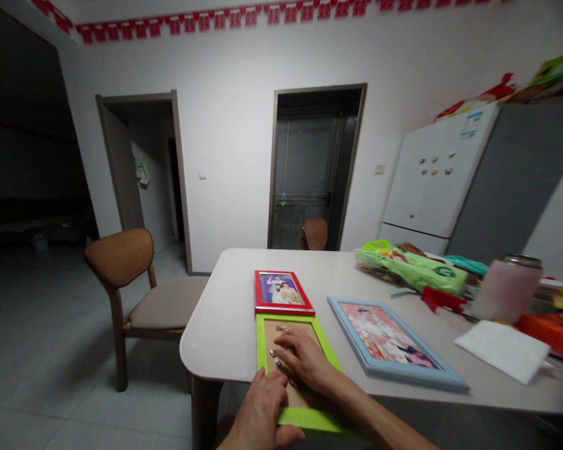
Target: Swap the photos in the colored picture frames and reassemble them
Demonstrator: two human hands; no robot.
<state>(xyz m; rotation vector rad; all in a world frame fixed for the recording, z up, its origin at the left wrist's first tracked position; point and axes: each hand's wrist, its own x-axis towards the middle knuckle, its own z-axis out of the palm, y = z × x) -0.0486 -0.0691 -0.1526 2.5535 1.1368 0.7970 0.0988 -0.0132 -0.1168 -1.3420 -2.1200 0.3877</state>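
A green picture frame (266, 340) lies face down at the table's near edge, its brown backing board up with small metal clips showing. My right hand (300, 359) rests flat on that backing, fingers stretched toward the clips. My left hand (261, 412) grips the frame's near left edge, thumb on the green rim. Just beyond it lies a red frame (282, 292) with a photo, face up. A larger blue frame (394, 344) with a photo lies face up to the right.
The white table (225, 312) carries a green packet (413, 265), a pink jar (505, 287), a white napkin (502, 350) and clutter at the right. A wooden chair (136, 294) stands left. A fridge (441, 181) and two doorways are behind.
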